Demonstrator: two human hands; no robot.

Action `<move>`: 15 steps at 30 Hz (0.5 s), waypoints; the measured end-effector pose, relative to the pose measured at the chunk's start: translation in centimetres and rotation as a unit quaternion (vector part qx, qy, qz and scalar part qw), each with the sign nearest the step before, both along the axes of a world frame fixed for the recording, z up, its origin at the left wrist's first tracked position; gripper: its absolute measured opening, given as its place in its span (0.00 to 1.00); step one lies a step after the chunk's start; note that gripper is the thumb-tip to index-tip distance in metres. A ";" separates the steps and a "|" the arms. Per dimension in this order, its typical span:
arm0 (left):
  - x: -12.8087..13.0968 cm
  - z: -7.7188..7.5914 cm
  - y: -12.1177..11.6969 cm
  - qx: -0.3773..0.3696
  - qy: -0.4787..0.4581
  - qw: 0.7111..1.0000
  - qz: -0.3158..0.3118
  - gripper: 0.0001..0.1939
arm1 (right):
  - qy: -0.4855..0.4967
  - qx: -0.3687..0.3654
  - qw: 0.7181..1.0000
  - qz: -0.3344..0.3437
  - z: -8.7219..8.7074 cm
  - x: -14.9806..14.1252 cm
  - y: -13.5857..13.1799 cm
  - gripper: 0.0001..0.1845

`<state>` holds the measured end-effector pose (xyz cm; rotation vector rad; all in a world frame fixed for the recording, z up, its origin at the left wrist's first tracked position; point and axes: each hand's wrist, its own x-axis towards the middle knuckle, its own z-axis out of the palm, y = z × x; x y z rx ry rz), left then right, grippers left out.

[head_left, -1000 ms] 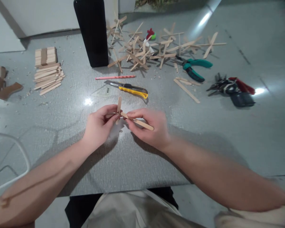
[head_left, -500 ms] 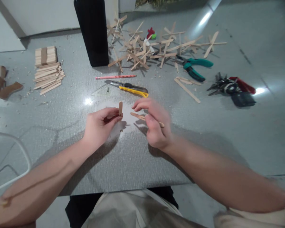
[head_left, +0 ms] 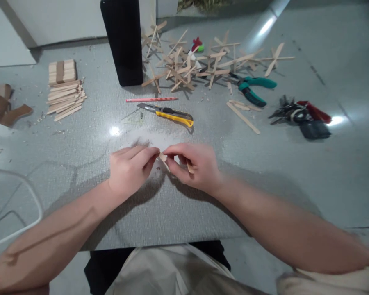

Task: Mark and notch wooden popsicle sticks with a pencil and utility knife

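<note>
My left hand [head_left: 130,166] and my right hand [head_left: 197,166] meet low over the grey table [head_left: 264,172], fingertips pinched together. Between them shows a small piece of wooden craft stick [head_left: 162,157]. Another bit of stick [head_left: 190,167] pokes out under my right fingers. Most of the wood is hidden by the fingers. A yellow utility knife [head_left: 169,115] lies just beyond my hands, with a pink pencil [head_left: 151,99] behind it.
A heap of crossed craft sticks [head_left: 197,61] lies at the back beside a black upright block [head_left: 123,41]. Stacked sticks [head_left: 64,96] sit at the left, green pliers [head_left: 253,88] and dark tools [head_left: 304,116] at the right. A clear set square [head_left: 133,119] lies near the knife.
My hands had drawn apart, each with a stick; now they have come together again and dropped lower, with the sticks mostly covered by my fingers.
</note>
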<state>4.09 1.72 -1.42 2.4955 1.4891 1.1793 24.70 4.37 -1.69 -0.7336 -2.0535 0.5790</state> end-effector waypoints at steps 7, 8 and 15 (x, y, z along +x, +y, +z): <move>-0.1 0.1 0.3 0.059 0.025 0.998 0.009 0.05 | -0.008 0.026 1.000 0.011 0.1 -0.2 -0.2 0.02; -0.2 0.1 0.4 0.058 0.016 0.998 0.010 0.04 | -0.001 0.025 1.000 -0.001 0.0 -0.1 -0.2 0.04; -0.4 0.6 0.6 0.029 -0.073 0.997 0.015 0.03 | 0.046 0.014 0.997 -0.061 -0.3 0.2 0.0 0.06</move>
